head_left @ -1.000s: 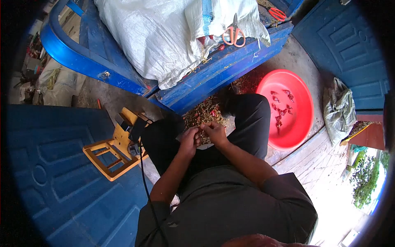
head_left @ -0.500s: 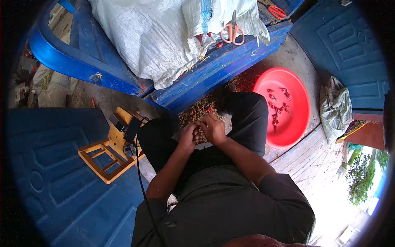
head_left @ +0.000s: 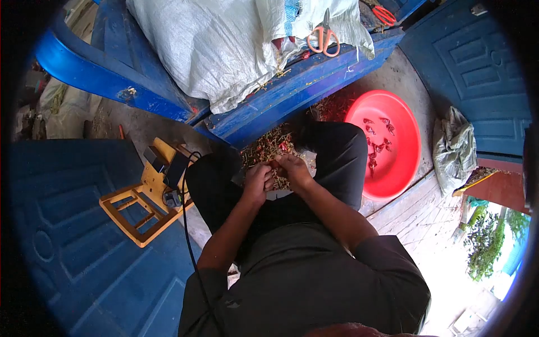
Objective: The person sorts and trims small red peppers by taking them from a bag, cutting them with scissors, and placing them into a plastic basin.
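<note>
My left hand is closed, its fingers curled in front of my lap. My right hand meets it from the right, thumb and fingers pinched together at the left fingertips. Whatever lies between them is too small and hidden to name. Just beyond the hands is a heap of dry stalks with red bits, on the floor between my knees. To the right stands a red plastic basin with several small dark-red dried pieces in it; they look like dried chillies.
A blue wooden bench in front carries white woven sacks, pink-handled scissors and a red-handled tool. A wooden folding stool with devices and a black cable is at left. A crumpled sack lies right of the basin.
Both hands stay together while the fingers shift slightly; the right hand's fingers now sit more across the left fingertips. The whole view has tilted a little. The pieces in the basin look the same.
</note>
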Demonstrator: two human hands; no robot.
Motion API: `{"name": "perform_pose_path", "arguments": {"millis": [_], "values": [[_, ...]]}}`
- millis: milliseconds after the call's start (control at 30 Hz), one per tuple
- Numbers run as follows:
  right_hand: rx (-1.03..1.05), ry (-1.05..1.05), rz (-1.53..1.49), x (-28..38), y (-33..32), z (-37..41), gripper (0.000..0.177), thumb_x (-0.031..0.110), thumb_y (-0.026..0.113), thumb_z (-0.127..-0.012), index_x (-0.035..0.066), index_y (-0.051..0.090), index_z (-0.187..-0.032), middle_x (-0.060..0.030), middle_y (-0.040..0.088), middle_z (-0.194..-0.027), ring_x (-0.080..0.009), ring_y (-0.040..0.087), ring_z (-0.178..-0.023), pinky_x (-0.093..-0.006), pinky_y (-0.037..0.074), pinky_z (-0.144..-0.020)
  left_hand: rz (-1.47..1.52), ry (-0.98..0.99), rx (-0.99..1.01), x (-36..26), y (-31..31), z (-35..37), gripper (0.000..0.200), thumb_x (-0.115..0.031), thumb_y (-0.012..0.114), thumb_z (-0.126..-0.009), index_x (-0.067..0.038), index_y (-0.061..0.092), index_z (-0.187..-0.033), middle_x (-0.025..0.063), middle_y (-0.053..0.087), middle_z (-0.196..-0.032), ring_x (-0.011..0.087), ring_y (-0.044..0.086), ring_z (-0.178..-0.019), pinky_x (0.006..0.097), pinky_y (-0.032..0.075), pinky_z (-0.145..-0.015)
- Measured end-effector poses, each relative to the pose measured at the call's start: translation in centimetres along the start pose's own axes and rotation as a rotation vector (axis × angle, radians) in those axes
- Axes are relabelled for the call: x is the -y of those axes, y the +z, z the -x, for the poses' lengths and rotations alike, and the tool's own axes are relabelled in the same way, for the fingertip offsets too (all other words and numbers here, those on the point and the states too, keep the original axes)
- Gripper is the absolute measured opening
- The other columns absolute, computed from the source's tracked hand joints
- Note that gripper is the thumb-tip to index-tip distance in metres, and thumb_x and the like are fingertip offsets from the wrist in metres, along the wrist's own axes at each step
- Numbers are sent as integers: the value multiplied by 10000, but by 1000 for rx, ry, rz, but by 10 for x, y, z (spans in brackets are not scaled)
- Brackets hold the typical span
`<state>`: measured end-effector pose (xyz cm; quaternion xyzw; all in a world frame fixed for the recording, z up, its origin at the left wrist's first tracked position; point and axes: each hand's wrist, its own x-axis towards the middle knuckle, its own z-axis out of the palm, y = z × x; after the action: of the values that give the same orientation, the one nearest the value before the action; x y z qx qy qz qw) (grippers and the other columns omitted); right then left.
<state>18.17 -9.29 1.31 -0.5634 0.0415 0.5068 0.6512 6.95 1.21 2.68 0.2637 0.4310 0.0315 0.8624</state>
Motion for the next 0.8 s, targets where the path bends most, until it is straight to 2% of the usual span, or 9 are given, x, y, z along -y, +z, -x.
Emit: {"name": "perform_pose_path", "arguments": {"millis": [167, 267, 300, 367, 467, 500, 567, 667, 800], "values": [[7, 228, -387, -24, -23, -27, 202, 259, 594, -995, 77, 640, -921, -24, 664, -878, -150, 602, -773, -322, 509, -746, -33, 34, -58, 8, 7, -16, 99, -153, 560, -883, -91, 594, -953, -67, 383, -627, 60, 334, -468, 240, 254, -415], [-34, -130, 252, 0, -9, -11, 175, 197, 637, -956, 54, 635, -856, -67, 625, -810, -219, 599, -752, -396, 470, -679, -36, -27, -34, 3, 6, -10, 64, -135, 543, -878, -100, 580, -918, -63, 379, -613, 61, 323, -448, 242, 244, -398], [-32, -125, 249, 3, -8, -10, 175, 197, 637, -956, 54, 635, -856, -67, 625, -810, -219, 599, -752, -396, 470, -679, -36, -29, -39, 2, 7, -11, 64, -135, 543, -878, -100, 580, -918, -63, 379, -613, 61, 323, -448, 242, 244, -398], [-349, -696, 984, 5, -4, -3, 171, 187, 677, -910, 22, 652, -871, -139, 645, -810, -323, 618, -739, -415, 481, -678, -30, -35, -61, 4, 6, -7, 66, -125, 525, -878, -97, 576, -910, -59, 372, -602, 64, 310, -436, 242, 236, -394], [-396, -662, 1001, 18, -18, -15, 178, 172, 706, -869, 8, 668, -926, -191, 648, -836, -407, 613, -764, -430, 489, -689, -61, -14, -8, 1, 3, 0, 90, -72, 522, -868, -83, 587, -930, -48, 376, -622, 72, 339, -481, 251, 262, -438], [-393, -637, 998, 21, -20, -14, 178, 172, 706, -869, 8, 668, -926, -191, 648, -836, -407, 613, -764, -430, 489, -689, -61, -33, -22, 0, -1, -1, 90, -72, 522, -868, -83, 587, -930, -48, 376, -622, 72, 339, -481, 251, 262, -438], [-128, -538, 909, 22, -19, -5, 212, 162, 700, -873, 3, 686, -1012, -167, 675, -868, -351, 661, -821, -414, 514, -713, 11, 15, 17, -4, -12, -9, 43, -73, 521, -873, -99, 554, -884, -45, 374, -616, 74, 354, -478, 259, 285, -442], [-32, -442, 894, 9, -25, 3, 274, 140, 688, -878, 32, 691, -1130, -162, 704, -950, -298, 690, -892, -393, 534, -777, 89, 90, -28, -13, -18, -11, 109, -77, 508, -868, -77, 584, -945, -57, 371, -594, 62, 336, -456, 237, 248, -412], [80, -517, 860, 3, -18, 5, 344, 137, 680, -907, 73, 658, -1244, -154, 707, -1105, -234, 697, -964, -334, 540, -840, 72, 66, -65, -15, -19, -1, 122, -64, 509, -874, -84, 577, -974, -55, 370, -589, 66, 342, -458, 239, 262, -415]]}}
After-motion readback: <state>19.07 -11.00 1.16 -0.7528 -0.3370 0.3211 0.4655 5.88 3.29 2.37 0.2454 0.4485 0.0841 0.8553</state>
